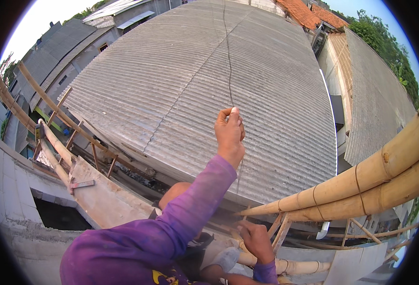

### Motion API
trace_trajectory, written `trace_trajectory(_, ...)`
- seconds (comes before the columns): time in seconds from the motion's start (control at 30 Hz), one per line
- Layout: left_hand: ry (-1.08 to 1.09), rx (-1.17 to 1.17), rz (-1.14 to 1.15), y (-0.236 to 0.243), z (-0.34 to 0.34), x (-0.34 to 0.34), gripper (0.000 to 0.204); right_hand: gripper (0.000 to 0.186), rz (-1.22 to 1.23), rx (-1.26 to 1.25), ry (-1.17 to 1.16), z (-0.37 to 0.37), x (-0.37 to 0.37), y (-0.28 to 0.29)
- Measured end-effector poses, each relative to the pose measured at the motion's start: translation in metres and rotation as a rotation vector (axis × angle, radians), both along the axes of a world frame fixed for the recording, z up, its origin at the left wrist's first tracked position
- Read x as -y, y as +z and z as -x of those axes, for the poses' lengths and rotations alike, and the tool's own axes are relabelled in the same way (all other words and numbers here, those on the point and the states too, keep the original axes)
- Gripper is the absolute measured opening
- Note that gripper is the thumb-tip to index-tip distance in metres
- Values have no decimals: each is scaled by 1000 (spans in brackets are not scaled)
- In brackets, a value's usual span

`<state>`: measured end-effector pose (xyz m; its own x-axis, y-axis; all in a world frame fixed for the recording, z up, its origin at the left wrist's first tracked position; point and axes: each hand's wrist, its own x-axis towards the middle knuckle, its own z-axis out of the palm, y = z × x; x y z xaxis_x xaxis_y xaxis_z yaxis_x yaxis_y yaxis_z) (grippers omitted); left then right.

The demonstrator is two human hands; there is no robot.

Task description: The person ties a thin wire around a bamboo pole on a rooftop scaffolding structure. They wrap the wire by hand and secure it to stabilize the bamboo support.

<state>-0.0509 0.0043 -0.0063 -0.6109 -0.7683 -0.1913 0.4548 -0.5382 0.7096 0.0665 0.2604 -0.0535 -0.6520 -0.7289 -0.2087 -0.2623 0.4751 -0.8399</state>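
Note:
My left hand [230, 134] is raised in front of me, pinched shut on a thin dark cord [229, 61]. Whether it is string or wire I cannot tell. From my fingertips the cord runs up and away, and a fainter length hangs below the hand. Lower down, beside the bamboo frame, my right hand [257, 241] has its fingers curled closed. What they hold, if anything, is too small to make out. Both arms wear purple sleeves [195, 185], and a bare bent knee [173, 194] shows behind the left one.
A grey corrugated roof [181, 80] spreads ahead, across a gap. Thick bamboo poles [342, 194] slant in from the right; thinner poles [60, 109] stand left. A hammer-like tool [82, 184] lies on a board [109, 202], near a dark opening [60, 216] in the wall.

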Motion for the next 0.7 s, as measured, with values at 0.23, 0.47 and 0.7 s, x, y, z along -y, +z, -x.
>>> trace_trajectory(0.23,7,-52,-232,10,-11,27,9,27,639,592,-207,9,-37,25)
trace_trajectory(0.47,111,-29,15,17,-14,11,12,25,409,958,-511,6,-18,-17)
trace_trajectory(0.7,72,36,91,4,-8,-13,11,27,24,201,-341,11,-14,-17)
